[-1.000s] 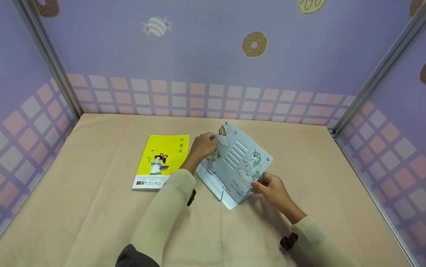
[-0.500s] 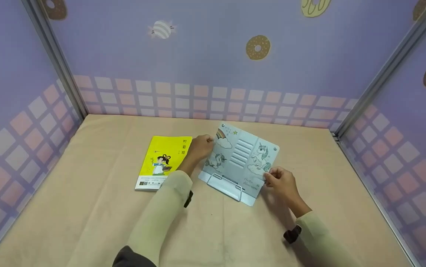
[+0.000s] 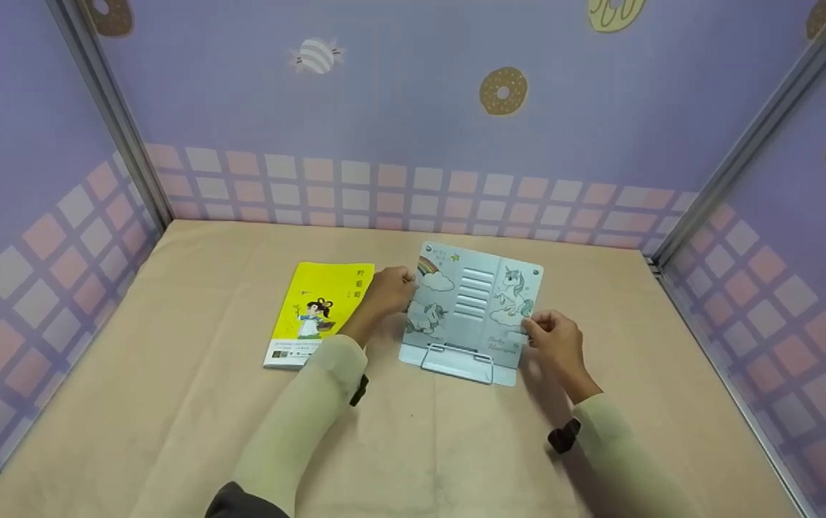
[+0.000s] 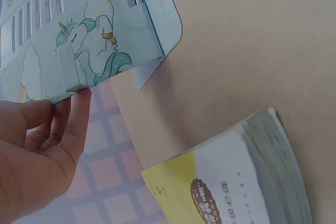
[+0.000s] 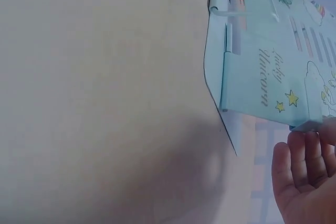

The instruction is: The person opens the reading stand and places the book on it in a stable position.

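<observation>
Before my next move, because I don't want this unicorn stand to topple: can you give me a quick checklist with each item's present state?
1. Left hand gripping the left edge of the unicorn stand: ok.
2. Right hand pinching the right edge: ok.
3. Wire rest at the lower end, on the side facing you: ok.
4. Yellow book apart from the unicorn stand: ok, a gap shows between them.
5. Lower edge resting firmly on the table: cannot tell.
6. Support behind the unicorn stand: cannot tell, its back is hidden.
</observation>
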Demonstrator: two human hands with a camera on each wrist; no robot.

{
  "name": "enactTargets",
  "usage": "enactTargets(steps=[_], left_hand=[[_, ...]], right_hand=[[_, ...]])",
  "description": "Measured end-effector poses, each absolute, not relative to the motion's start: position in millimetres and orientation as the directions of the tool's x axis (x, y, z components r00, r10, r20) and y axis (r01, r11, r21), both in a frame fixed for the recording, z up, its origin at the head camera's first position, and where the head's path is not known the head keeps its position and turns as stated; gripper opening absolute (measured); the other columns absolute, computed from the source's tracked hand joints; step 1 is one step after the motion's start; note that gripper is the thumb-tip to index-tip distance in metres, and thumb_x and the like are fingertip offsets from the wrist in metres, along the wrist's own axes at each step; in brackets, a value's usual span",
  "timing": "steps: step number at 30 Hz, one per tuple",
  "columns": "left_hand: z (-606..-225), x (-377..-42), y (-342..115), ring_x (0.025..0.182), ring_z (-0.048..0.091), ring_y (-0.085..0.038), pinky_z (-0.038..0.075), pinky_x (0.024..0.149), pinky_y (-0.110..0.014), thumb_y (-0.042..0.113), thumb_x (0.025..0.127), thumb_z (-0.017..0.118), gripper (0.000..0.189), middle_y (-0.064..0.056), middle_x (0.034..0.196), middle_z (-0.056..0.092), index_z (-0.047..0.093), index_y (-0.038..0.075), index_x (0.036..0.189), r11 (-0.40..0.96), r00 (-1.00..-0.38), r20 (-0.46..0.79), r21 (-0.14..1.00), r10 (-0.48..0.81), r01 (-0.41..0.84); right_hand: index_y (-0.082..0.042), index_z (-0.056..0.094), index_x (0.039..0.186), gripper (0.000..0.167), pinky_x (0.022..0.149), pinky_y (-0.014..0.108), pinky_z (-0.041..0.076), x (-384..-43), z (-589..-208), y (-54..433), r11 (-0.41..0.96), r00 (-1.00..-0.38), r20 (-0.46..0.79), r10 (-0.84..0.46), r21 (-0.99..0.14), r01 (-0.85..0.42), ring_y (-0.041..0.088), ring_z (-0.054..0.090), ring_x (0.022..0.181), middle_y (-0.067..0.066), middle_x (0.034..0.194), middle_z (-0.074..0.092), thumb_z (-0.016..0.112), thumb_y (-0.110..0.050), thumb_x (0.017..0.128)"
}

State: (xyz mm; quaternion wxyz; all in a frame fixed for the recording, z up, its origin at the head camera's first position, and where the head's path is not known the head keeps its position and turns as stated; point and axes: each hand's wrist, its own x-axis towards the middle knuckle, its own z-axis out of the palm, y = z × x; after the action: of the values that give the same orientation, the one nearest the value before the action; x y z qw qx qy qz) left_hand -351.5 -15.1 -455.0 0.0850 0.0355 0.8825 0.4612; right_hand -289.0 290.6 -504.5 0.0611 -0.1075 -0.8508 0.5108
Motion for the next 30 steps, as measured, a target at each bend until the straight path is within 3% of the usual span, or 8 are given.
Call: enactTargets(steps=[9, 15, 22, 26, 30], left_hand=[[-452, -349, -16, 0.108, 0.068, -0.031, 0.058, 0.091, -0.036, 0.016, 0.105, 0.049, 0.028, -0.011, 0.117, 0.068, 0.064, 0.004, 0.125, 0.561, -0.956, -0.179, 0.827, 0.233, -0.018], [-456, -348, -20, 0.105, 0.069, -0.031, 0.058, 0.088, -0.033, 0.018, 0.105, 0.051, 0.026, -0.011, 0.117, 0.068, 0.066, 0.004, 0.121, 0.538, -0.956, -0.162, 0.843, 0.246, -0.005], [-467, -347, -49, 0.088, 0.056, -0.02, 0.044, 0.075, -0.028, 0.019, 0.102, 0.052, 0.02, -0.006, 0.096, 0.061, 0.067, 0.007, 0.107, 0.656, -0.973, -0.082, 0.751, 0.215, 0.081], [-474, -352, -76, 0.074, 0.049, -0.015, 0.039, 0.064, -0.025, 0.018, 0.101, 0.049, 0.018, -0.003, 0.084, 0.052, 0.06, 0.008, 0.09, 0.69, -0.987, -0.082, 0.723, 0.14, 0.038], [-476, -354, -107, 0.065, 0.046, -0.013, 0.038, 0.054, -0.023, 0.015, 0.101, 0.045, 0.019, -0.005, 0.083, 0.05, 0.059, 0.006, 0.091, 0.719, -0.991, -0.126, 0.692, 0.043, -0.057]], right_hand=[[-0.007, 0.064, 0.107, 0.016, 0.075, 0.028, 0.055, -298, -500, 294, 0.524, -0.964, 0.026, 0.263, -0.843, 0.121, 0.023, 0.063, 0.091, 0.011, 0.101, 0.065, 0.062, -0.022, 0.102], [-0.006, 0.064, 0.108, 0.016, 0.073, 0.024, 0.05, -299, -500, 288, 0.566, -0.946, 0.121, 0.3, -0.821, 0.075, 0.023, 0.062, 0.091, 0.011, 0.102, 0.067, 0.062, -0.021, 0.101], [-0.003, 0.066, 0.104, 0.014, 0.073, 0.026, 0.048, -300, -494, 262, 0.594, -0.839, 0.398, 0.371, -0.796, -0.115, 0.022, 0.063, 0.09, 0.012, 0.101, 0.068, 0.062, -0.015, 0.097], [-0.001, 0.067, 0.099, 0.01, 0.074, 0.027, 0.049, -303, -488, 242, 0.611, -0.77, 0.543, 0.334, -0.747, -0.261, 0.023, 0.064, 0.086, 0.013, 0.096, 0.066, 0.064, -0.008, 0.094], [-0.002, 0.069, 0.097, 0.007, 0.071, 0.025, 0.05, -304, -482, 218, 0.616, -0.758, 0.599, 0.258, -0.707, -0.348, 0.021, 0.064, 0.081, 0.012, 0.091, 0.066, 0.065, -0.007, 0.093]])
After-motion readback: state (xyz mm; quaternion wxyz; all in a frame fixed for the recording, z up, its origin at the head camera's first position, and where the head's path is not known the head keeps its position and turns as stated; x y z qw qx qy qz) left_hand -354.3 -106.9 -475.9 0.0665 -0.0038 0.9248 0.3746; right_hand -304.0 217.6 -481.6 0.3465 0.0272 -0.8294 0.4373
